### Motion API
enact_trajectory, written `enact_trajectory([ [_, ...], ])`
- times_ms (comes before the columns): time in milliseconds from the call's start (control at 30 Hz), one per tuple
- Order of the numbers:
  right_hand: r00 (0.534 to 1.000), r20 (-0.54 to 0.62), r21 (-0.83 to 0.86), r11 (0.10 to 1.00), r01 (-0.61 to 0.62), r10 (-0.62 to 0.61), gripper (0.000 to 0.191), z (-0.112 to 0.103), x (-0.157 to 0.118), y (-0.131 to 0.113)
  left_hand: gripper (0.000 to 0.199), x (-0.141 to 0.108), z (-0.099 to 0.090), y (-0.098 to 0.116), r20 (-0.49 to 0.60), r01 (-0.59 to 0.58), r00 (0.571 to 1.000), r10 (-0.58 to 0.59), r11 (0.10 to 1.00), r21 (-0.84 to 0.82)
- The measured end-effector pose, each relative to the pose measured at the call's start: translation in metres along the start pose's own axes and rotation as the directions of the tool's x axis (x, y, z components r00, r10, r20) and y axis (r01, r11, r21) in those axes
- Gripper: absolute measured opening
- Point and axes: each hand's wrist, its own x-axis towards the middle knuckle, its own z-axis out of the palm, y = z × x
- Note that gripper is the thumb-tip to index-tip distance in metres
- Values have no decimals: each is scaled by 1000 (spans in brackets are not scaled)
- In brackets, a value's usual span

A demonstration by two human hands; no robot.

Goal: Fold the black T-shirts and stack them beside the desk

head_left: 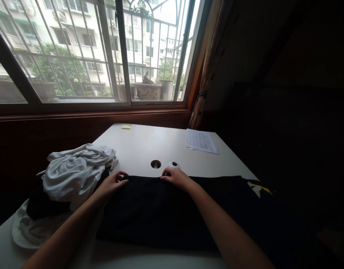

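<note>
A black garment lies spread flat across the white table, with a white and yellow print at its right end. Its exact kind is hard to make out in the dim light. At its far left corner, my left hand pinches the cloth between thumb and fingers. My right hand grips the far edge nearer the middle, fingers closed on the fabric. Just beyond the right hand sits a small white round object with a dark hole, partly hidden by that hand.
Crumpled white and black clothes are heaped on the left, with a pale hat-like cloth item below. The white table has a round cable hole, a yellow sticky note and printed sheets. A barred window is behind.
</note>
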Motion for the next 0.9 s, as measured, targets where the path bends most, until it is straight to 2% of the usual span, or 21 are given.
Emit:
enact_trajectory([
  [100, 1000, 0, -17, 1000, 9, -9, 18, -1, -2, -2, 53, -2, -4, 1, 31, -24, 999, 21, 996, 85],
  [267, 999, -44, -86, 996, -11, 7, 26, -1, -8, -2, 39, -3, 0, -4, -83, -85, 991, 108, 966, 244],
  [367, 997, -66, -150, 987, -54, 45, 35, -11, -18, 7, 34, -3, 5, -4, -102, -130, 980, 169, 941, 311],
  [533, 991, -39, -244, 961, -132, 126, 43, -53, -49, 40, 32, -3, 2, 0, -80, -144, 980, 183, 927, 347],
  [700, 988, 40, -316, 940, -127, 147, 44, -97, -82, 81, 32, -1, -14, 3, 43, -102, 995, 92, 888, 448],
  [800, 989, 65, -374, 922, -102, 136, 38, -112, -95, 108, 30, -1, -18, 3, 96, -106, 994, 61, 798, 593],
  [900, 988, 12, -396, 908, -136, 153, 31, -123, -104, 131, 36, -3, -11, 9, 77, -131, 990, 114, 611, 780],
])
